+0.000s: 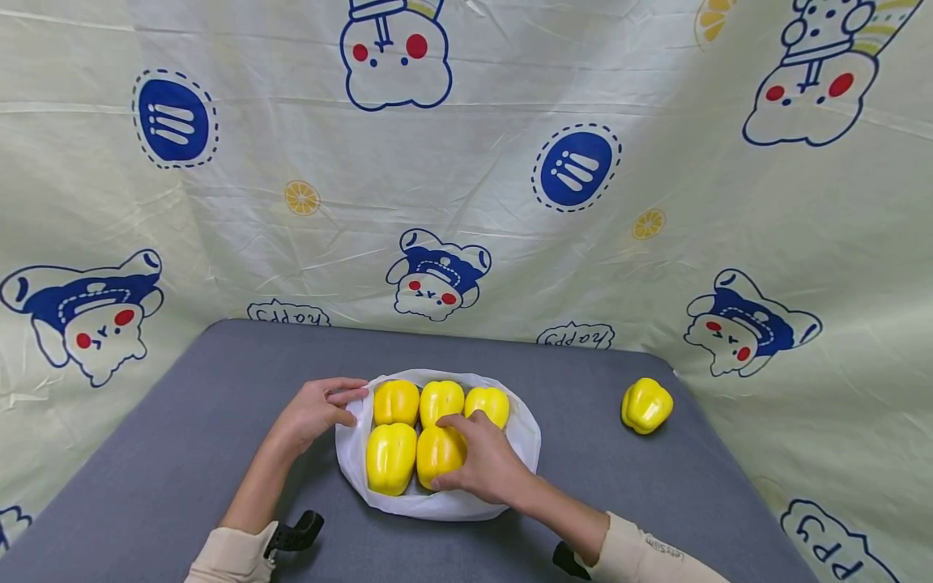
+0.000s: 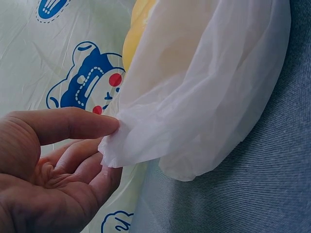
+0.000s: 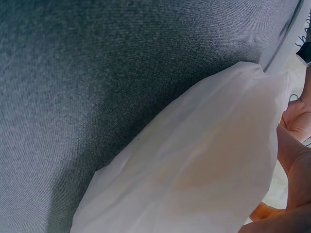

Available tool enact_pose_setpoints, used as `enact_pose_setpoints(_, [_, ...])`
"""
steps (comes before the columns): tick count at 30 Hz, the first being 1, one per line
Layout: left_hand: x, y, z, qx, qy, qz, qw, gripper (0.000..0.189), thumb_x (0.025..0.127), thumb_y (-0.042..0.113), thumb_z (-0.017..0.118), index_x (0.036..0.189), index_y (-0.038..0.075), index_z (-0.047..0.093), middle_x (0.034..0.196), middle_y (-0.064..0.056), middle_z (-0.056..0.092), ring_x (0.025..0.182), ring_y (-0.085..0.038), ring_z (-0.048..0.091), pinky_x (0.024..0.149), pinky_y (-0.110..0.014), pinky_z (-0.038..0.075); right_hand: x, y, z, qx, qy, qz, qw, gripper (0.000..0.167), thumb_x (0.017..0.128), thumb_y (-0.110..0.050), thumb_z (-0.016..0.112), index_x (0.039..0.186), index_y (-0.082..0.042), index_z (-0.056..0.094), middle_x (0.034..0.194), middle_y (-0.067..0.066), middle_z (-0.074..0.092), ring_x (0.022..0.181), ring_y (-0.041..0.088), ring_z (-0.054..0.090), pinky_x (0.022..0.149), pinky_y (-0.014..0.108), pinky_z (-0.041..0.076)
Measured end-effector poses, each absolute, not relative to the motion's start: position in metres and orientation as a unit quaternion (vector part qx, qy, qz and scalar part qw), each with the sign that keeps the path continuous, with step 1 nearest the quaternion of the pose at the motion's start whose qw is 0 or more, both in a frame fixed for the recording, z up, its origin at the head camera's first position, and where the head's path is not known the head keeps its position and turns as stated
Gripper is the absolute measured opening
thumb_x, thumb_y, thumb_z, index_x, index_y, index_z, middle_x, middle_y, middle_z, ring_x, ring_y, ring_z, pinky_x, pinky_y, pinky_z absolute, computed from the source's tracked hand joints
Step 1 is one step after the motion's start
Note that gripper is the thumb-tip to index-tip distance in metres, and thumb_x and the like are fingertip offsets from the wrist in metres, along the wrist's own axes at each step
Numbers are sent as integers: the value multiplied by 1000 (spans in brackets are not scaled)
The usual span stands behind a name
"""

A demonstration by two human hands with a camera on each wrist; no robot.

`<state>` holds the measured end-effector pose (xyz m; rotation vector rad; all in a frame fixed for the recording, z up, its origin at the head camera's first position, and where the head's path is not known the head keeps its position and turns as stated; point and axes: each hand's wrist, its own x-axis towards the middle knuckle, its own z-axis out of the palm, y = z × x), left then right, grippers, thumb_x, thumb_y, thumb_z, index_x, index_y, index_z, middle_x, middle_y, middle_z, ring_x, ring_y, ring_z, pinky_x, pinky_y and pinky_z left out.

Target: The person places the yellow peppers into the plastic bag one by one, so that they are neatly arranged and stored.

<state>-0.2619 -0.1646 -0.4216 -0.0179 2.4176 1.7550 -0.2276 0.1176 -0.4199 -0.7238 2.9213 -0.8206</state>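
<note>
A white plastic bag (image 1: 526, 433) lies with its mouth spread on the table, several yellow bell peppers (image 1: 390, 460) packed in two rows inside. My left hand (image 1: 313, 413) is at its left side; in the left wrist view the thumb and fingers pinch a corner of the thin bag (image 2: 194, 107). With thumb and fingers around it, my right hand (image 1: 490, 460) grips the yellow bell pepper (image 1: 440, 455) in the front row, right of the other. In the right wrist view the bag's wall (image 3: 194, 165) hides most of that pepper.
Another yellow bell pepper (image 1: 646, 406) lies apart on the grey table (image 1: 583, 486), toward its right edge. Behind the table hangs a pale curtain (image 1: 496, 146) with cartoon prints. Black straps (image 1: 295, 533) sit at both wrists.
</note>
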Motion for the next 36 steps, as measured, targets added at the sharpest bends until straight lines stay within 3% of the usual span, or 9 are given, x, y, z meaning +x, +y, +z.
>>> enact_pose_setpoints(36, [-262,-163,-421,-4,806,586,83,61,80,-11,66,140,0,58,137,-17,65,140,-38,49,111,-55,43,-229,118,-423,-244,938,-243,37,78,70,-44,92,136,-17,61,117,12,54,95,19,52,80,35,49])
